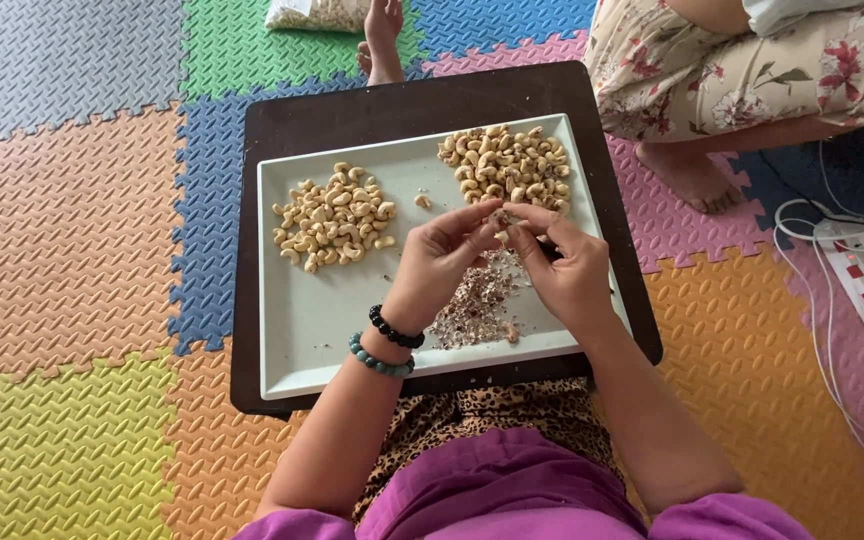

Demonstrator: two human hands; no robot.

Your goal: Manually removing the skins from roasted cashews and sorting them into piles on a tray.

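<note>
1. Nearest the person, the left hand and right hand meet over the middle of the white tray, fingertips pinched together on one cashew held between them. Each grip is clamped on that nut, thumb against forefinger. Judging by this hold, a light, rolling pinch should serve best, since a hard squeeze would likely split the kernel.
2. Directly under the hands, toward the tray's near edge, lies a heap of skins. Keeping the hands low and above it should let flakes fall there rather than scatter.
3. Toward the tray's far left lies a pile of pale nuts; in the far right corner, a second pile, browner in tone. One stray nut lies between them. The two piles are well apart, and are best kept so.
4. The tray rests on a dark low surface set on the foam floor mats.
5. Beyond the far edge, another person's foot and a bag of nuts lie clear of the work.
</note>
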